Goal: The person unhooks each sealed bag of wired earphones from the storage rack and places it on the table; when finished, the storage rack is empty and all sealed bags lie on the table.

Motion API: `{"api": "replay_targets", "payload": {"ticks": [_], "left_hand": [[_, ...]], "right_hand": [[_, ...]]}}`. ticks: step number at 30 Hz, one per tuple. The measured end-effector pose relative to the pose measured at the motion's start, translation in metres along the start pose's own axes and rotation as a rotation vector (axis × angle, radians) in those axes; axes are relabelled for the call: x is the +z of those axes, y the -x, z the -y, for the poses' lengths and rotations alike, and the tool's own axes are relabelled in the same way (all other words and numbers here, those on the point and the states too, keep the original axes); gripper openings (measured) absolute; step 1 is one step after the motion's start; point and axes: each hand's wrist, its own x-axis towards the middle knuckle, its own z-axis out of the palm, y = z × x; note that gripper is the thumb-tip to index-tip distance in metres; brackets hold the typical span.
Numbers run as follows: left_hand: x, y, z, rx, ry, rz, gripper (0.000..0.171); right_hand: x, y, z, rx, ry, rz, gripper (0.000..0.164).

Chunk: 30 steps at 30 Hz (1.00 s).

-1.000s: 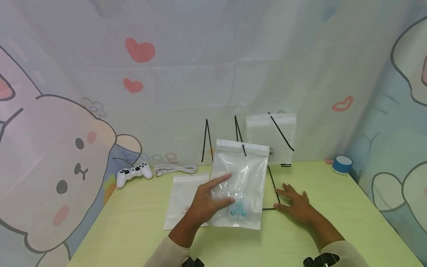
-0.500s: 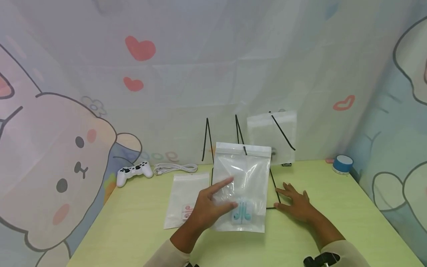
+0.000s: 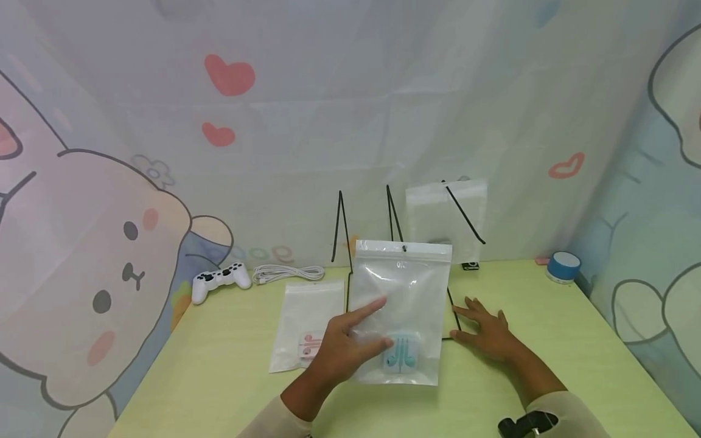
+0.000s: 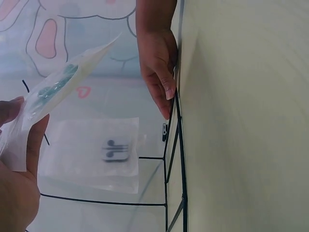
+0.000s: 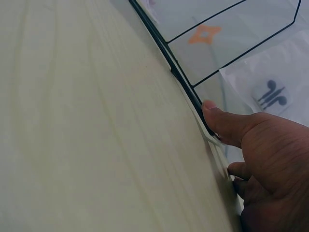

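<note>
In the head view my left hand (image 3: 345, 350) pinches a clear zip bag (image 3: 402, 286) holding teal earphones (image 3: 400, 354). The left wrist view shows the thumb on one face of the bag and the fingers on the other. The bag's top hole sits at the tip of the middle hook of a black wire display rack (image 3: 465, 214). My right hand (image 3: 487, 333) holds the rack's base at its front right corner, thumb (image 5: 227, 123) on the wire. A second zip bag (image 3: 427, 222) hangs on the right hook, with dark earphones visible in the wrist views.
Another zip bag (image 3: 292, 310) with pink earphones (image 3: 310, 345) lies on the table (image 3: 219, 377) to the left, partly behind my left hand. Farther back are a white game controller (image 3: 221, 281) and a coiled white cable (image 3: 287, 273). A blue tape roll (image 3: 563, 266) stands back right.
My left hand has drawn the bag with teal earphones forward and slightly right along the middle hook; only the hook's tip now shows in front of it. The right hand has stayed on the rack.
</note>
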Motion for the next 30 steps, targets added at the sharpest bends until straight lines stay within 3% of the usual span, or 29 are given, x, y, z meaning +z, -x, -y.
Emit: {"api": "replay_targets", "payload": {"ticks": [8, 12, 25, 30], "left_hand": [[0.001, 0.002, 0.003, 0.128, 0.030, 0.016, 0.063], [0.001, 0.002, 0.007, 0.158, 0.016, 0.024, 0.063], [0.002, 0.007, 0.022, 0.099, 0.027, 0.037, 0.065], [-0.005, 0.005, 0.032, -0.048, 0.056, 0.010, 0.068]], "right_hand": [[-0.002, -0.001, 0.002, 0.000, 0.006, -0.001, 0.066], [-0.001, -0.002, -0.001, 0.005, 0.003, 0.005, 0.067], [0.000, -0.002, -0.004, 0.006, 0.010, 0.009, 0.067], [0.001, -0.002, -0.004, -0.001, -0.002, 0.004, 0.067]]}}
